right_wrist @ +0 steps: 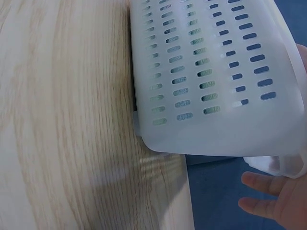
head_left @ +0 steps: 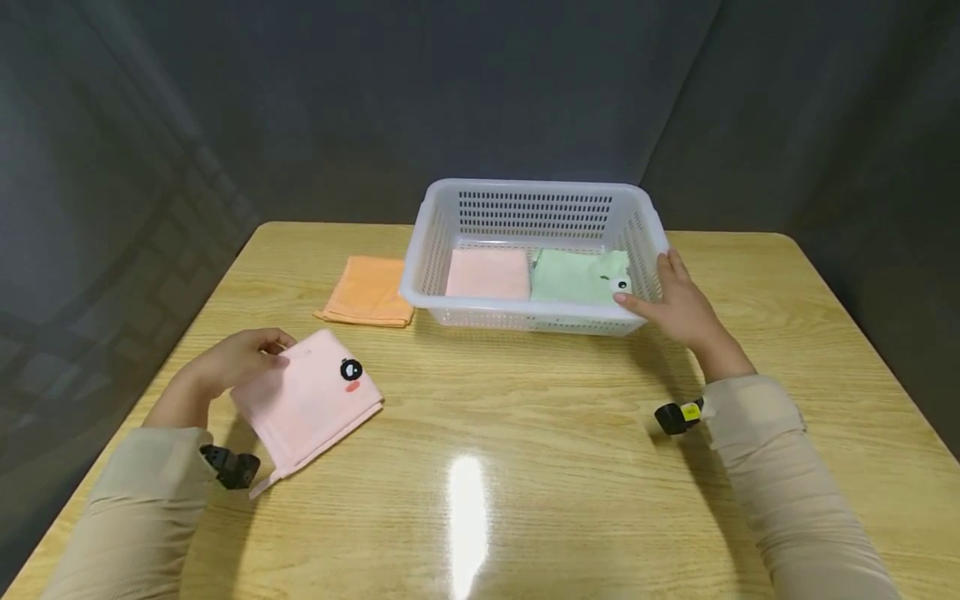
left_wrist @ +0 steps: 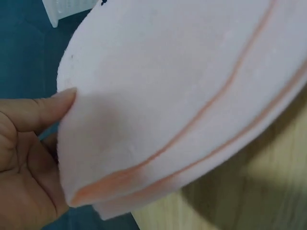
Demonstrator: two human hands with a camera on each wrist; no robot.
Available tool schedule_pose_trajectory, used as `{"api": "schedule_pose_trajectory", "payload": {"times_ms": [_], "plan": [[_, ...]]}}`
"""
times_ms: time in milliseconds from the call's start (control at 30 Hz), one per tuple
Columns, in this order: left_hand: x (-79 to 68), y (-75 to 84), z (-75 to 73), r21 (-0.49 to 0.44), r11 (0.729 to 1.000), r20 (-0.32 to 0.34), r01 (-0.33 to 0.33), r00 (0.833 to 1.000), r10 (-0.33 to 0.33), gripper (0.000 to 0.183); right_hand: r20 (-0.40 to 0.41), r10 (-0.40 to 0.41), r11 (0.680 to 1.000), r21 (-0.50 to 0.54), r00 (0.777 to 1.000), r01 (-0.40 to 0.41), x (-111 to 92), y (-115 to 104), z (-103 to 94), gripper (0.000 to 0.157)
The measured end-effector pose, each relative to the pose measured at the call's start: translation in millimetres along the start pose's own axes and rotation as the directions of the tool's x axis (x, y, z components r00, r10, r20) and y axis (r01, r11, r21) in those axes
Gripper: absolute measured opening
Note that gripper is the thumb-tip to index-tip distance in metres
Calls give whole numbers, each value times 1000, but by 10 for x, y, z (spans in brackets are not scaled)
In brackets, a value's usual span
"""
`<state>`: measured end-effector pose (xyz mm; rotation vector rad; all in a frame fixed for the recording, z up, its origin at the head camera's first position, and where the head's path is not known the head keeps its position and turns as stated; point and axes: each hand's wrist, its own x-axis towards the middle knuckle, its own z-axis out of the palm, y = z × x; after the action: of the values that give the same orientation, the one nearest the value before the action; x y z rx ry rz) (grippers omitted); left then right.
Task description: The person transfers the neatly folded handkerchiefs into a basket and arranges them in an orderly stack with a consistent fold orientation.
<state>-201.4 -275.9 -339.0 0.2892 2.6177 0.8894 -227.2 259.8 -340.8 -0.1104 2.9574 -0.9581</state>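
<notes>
Your left hand [head_left: 243, 360] pinched the pink cloth [head_left: 303, 404] by its upper-left edge; it lay rightward and nearer you from those fingers, well apart from your right hand [head_left: 684, 308], its long axis slanting forward-right toward the basket [head_left: 525, 306], ahead and well right of them. Your right fingers lay straight and parted at the basket's right end, their pressure impossible to tell; the green cloth [head_left: 566, 275] sat inside by that thumb; the orange cloth [head_left: 367, 292] lay ahead-right of the left fingers; the wooden table [head_left: 562, 417] spread between both hands.
</notes>
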Motion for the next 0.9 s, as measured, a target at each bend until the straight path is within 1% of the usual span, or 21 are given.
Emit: {"api": "schedule_pose_trajectory", "payload": {"times_ms": [100,167,267,367,533,700,900], "plan": [[6,46,5,-48,998,-18,-37,999,36,26,-1,-2,1000,0,1000,2,-10,7,-3,99],[11,72,11,-64,997,-26,-46,999,45,26,0,1,1000,2,1000,-1,-13,8,-2,99],[18,108,15,-55,997,-43,-45,998,43,25,0,0,1000,7,1000,0,-12,3,1,100],[20,152,24,-42,998,-62,-57,997,54,25,-6,-2,1000,2,1000,2,-17,-1,2,100],[12,224,23,-45,996,-71,-77,995,74,25,6,12,1000,7,1000,-12,-36,-1,25,101],[9,260,32,-41,996,-85,-84,993,80,24,15,1,1000,6,1000,-2,-53,6,55,100],[29,387,19,-49,989,-116,-138,984,131,20,-3,-16,1000,-13,1000,16,-49,1,19,99]]}}
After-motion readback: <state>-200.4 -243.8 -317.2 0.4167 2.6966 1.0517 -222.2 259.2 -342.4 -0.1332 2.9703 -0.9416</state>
